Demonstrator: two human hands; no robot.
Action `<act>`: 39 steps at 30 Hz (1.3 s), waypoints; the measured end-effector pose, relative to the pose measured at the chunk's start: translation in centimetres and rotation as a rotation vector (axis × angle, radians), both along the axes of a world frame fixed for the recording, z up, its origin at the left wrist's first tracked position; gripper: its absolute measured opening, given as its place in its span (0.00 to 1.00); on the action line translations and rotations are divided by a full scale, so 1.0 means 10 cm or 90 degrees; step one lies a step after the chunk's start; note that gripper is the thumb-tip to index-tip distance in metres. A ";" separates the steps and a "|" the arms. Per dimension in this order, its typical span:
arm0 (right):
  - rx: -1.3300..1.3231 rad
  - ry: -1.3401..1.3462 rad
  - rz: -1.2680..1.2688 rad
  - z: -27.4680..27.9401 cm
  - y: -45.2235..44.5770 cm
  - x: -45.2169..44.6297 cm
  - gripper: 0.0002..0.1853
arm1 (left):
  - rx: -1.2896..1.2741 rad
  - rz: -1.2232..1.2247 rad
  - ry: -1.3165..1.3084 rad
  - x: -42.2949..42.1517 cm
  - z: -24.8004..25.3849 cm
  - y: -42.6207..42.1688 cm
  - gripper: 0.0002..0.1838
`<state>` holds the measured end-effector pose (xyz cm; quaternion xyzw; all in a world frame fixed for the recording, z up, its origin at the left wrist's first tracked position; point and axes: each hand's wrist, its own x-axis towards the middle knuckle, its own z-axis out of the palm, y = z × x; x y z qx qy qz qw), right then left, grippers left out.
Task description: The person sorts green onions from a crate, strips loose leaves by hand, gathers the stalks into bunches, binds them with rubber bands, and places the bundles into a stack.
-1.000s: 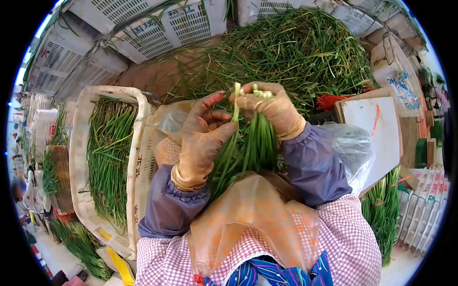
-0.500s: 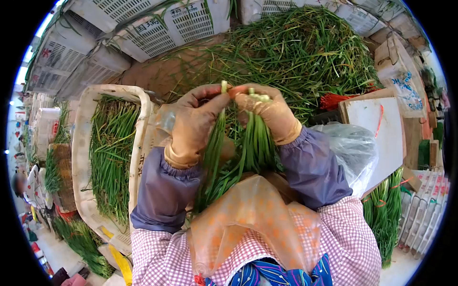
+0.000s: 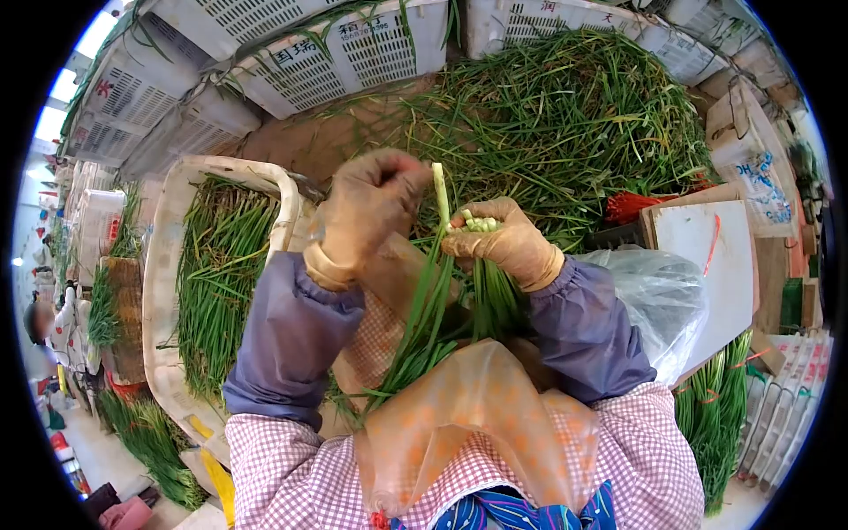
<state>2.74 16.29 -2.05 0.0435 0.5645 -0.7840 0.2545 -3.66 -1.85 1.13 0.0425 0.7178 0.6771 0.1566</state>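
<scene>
My right hand [image 3: 503, 243], in a tan glove, is closed round a bunch of green stalks [image 3: 495, 296] with their pale cut ends on top. A single stalk [image 3: 441, 194] stands upright at its fingertips, its leaves hanging toward my lap. My left hand [image 3: 371, 208], also gloved, is just left of that stalk with its fingers curled in; it is blurred, and whether it holds anything cannot be made out.
A white crate [image 3: 163, 291] of green stalks stands at the left. A large heap of loose greens [image 3: 574, 124] lies ahead, with white crates [image 3: 353, 53] behind. At the right are red ties [image 3: 629, 208], a white board [image 3: 720, 265] and a plastic bag [image 3: 658, 296].
My left hand has come away from the stalk, moving left. My right hand has lowered slightly with the bunch, and the upright stalk is now at its fingertips.
</scene>
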 end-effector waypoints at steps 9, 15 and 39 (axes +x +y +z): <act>-0.008 0.021 -0.071 0.06 0.12 -0.01 0.08 | 0.006 -0.102 0.168 0.08 0.14 -0.09 0.12; -0.037 0.052 -0.146 0.18 0.25 -0.02 0.10 | 0.102 -0.079 -0.129 0.48 -0.24 0.04 0.17; -0.076 0.065 -0.251 0.19 0.45 -0.13 0.07 | 0.177 0.220 0.029 0.07 0.19 -0.34 0.11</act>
